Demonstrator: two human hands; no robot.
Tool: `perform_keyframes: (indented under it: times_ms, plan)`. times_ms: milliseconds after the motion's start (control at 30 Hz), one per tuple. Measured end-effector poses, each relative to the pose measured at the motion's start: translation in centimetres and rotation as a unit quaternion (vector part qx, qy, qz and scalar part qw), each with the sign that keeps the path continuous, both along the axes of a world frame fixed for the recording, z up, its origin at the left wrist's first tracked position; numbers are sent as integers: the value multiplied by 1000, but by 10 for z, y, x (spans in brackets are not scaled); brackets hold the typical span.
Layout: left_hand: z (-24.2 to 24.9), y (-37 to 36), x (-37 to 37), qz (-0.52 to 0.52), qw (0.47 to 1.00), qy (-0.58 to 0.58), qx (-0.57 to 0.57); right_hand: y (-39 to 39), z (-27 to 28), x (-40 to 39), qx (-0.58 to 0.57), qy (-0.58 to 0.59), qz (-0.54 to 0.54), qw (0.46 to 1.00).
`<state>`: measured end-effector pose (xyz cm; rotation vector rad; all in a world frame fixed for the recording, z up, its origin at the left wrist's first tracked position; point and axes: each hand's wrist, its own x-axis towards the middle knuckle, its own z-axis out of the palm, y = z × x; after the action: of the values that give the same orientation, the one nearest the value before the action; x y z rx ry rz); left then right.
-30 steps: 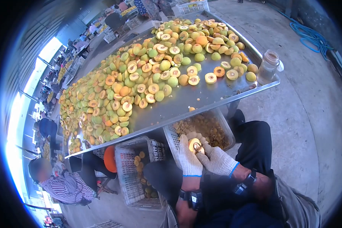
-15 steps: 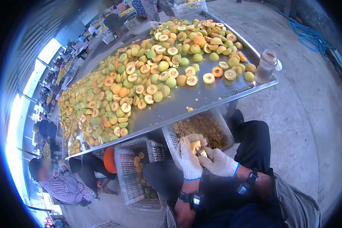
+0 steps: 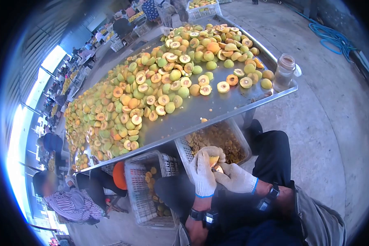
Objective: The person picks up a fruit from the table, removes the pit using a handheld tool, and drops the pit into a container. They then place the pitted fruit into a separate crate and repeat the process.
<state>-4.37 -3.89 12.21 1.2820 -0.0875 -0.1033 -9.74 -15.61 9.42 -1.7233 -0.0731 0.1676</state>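
Observation:
My left hand point(image 3: 204, 174), in a white knit glove with a blue cuff edge, is closed around a yellow peach half point(image 3: 213, 160). From the right, my right hand point(image 3: 237, 178), gloved the same way, presses its fingers against the fruit. A small metal tool point(image 3: 217, 167) shows between the hands at the cut side; the right fingers hide most of it. Both hands are above the near edge of a white crate point(image 3: 186, 157) holding brown-yellow scraps point(image 3: 229, 143). Beyond it, a metal table point(image 3: 184, 123) bears a big heap of halved peaches point(image 3: 123, 102).
A clear jar point(image 3: 284, 74) stands at the table's right corner. Left of my knees, another white crate point(image 3: 137, 192) holds several fruit pieces. A person in a striped top point(image 3: 76, 203) sits at the left. A blue hose point(image 3: 332, 39) lies on the floor at the upper right.
My hands stay together over the crate. The left hand has turned slightly around the peach half, and the right fingers have shifted a little against it. The view has moved slightly.

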Motion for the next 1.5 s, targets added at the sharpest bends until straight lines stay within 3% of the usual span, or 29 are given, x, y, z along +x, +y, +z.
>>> perform_keyframes:
  times_ms: [67,133,333,367,433,567,633,833,967,1067,1133,1233,1300,1400,1500]
  plan:
    - [-1,0,-1,1,998,50,-29,-4,2,-3,29,22,6,999]
    - [-9,3,4,-8,992,104,-72,-9,7,-2,25,129,40,991]
    - [-16,3,12,-41,990,104,-84,-22,11,4,114,268,100,952]
    - [-16,3,13,-41,990,105,-84,-20,9,4,114,268,100,951]
    - [-13,2,15,-48,988,120,-88,-11,1,1,49,125,38,990]
    - [-14,2,18,-29,988,146,-50,-6,-21,3,24,68,42,997]
    - [-11,6,19,-80,993,81,-9,-12,4,3,95,238,65,965]
    - [-18,17,28,-197,980,-35,-12,-21,4,2,280,339,164,883]
    - [-24,15,29,-219,974,-56,-34,-29,2,5,327,355,183,857]
    - [-39,8,25,-165,983,-15,-76,-32,1,13,153,319,172,920]
    - [-36,8,22,-120,991,40,-29,-36,-11,18,80,326,169,927]
    - [-42,3,18,-59,995,81,3,-36,-14,22,50,275,139,950]
    - [-45,-1,18,4,992,59,109,-36,-19,26,34,241,140,960]
    - [-51,-7,18,74,979,122,142,-38,-16,25,-25,216,126,968]
    - [-67,-11,20,110,978,122,130,-33,-39,29,-57,115,128,983]
